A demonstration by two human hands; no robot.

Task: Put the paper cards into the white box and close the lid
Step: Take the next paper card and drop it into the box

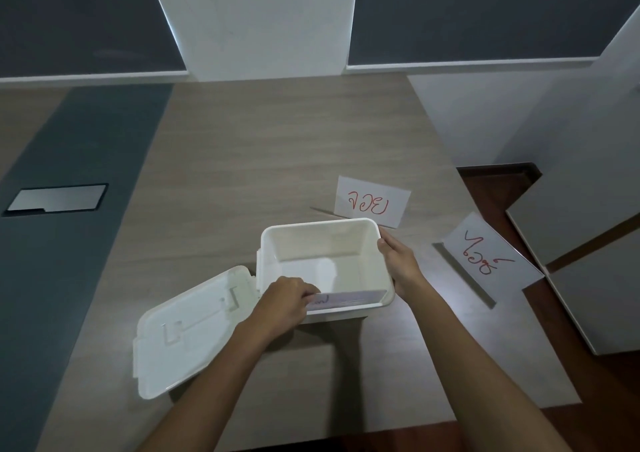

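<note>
An open white plastic box (311,233) stands on the wooden table. Its hinged lid (187,333) lies flat to the left. My left hand (287,301) pinches a paper card (349,301) that lies along the box's near rim, partly inside. My right hand (401,264) grips the box's right wall. Two more paper cards with red writing stand folded on the table: one (370,202) just behind the box, the other (488,254) to the right near the table's edge.
A dark strip with a metal cover plate (57,198) runs down the table's left side. White cabinets (588,278) stand to the right beyond the table edge. A white wall column rises behind the table.
</note>
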